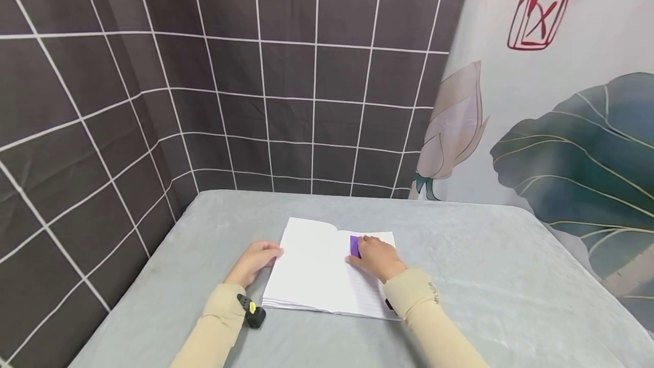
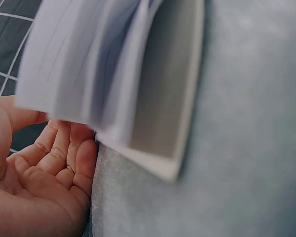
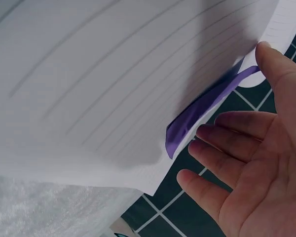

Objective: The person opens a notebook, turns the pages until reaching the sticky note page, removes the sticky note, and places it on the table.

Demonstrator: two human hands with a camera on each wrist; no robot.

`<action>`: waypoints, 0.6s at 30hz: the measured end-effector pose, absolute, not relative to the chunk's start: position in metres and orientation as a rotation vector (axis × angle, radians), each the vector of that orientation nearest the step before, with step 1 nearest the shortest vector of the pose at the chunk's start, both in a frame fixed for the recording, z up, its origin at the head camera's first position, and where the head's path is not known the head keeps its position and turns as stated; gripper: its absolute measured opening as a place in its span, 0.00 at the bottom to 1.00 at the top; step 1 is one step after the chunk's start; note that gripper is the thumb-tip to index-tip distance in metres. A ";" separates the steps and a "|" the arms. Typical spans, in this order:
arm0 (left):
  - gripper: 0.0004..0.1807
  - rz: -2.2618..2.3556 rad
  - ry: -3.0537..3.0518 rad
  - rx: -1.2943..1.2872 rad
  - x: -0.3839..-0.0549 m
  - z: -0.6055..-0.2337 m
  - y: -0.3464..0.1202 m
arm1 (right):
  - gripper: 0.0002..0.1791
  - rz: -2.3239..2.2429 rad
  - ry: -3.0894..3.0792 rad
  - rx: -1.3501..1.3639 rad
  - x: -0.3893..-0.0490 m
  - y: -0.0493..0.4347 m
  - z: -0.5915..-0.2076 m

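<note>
A notebook with ruled white pages lies spread open on the grey-covered table. My left hand holds its left edge, the thumb at the page edge and the fingers curled underneath. Several pages fan apart above the cover in the left wrist view. On the right page is a flat purple piece, partly hidden under my right hand. In the right wrist view the purple piece looks thin and bent, with the right thumb at one end and the loosely extended fingers beside it.
The soft grey table cover spreads around the notebook. A dark cloth with a white grid hangs behind and to the left. At the right hangs a white cloth printed with a lotus.
</note>
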State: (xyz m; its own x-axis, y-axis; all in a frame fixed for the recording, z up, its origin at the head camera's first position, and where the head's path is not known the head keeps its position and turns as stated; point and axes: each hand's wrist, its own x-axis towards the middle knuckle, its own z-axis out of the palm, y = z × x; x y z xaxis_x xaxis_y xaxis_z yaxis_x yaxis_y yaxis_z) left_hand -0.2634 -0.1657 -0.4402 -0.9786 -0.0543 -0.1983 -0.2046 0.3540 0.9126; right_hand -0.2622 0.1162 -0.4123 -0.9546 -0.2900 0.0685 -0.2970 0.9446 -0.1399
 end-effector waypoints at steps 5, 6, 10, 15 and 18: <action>0.11 1.695 2.465 -0.236 -0.264 -0.442 -0.166 | 0.29 0.175 -3.009 0.468 -0.263 0.116 -0.417; 0.11 1.695 2.463 -0.240 -0.264 -0.443 -0.166 | 0.28 0.160 -2.997 0.472 -0.263 0.115 -0.418; 0.12 1.684 2.469 -0.255 -0.264 -0.443 -0.166 | 0.18 0.111 -2.920 0.498 -0.263 0.113 -0.421; 0.12 1.668 2.476 -0.269 -0.264 -0.442 -0.166 | 0.16 0.095 -2.856 0.501 -0.262 0.109 -0.422; 0.12 1.670 2.475 -0.263 -0.265 -0.442 -0.166 | 0.15 0.078 -2.844 0.498 -0.262 0.108 -0.421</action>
State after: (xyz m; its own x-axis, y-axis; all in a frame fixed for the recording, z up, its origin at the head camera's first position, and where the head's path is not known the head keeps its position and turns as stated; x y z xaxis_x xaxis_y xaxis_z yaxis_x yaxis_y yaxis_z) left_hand -0.2648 -0.1663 -0.4420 -0.9743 -0.0637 -0.2161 -0.2242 0.3673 0.9027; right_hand -0.2617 0.1081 -0.4207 -0.9097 -0.3272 0.2559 -0.3407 0.9401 -0.0091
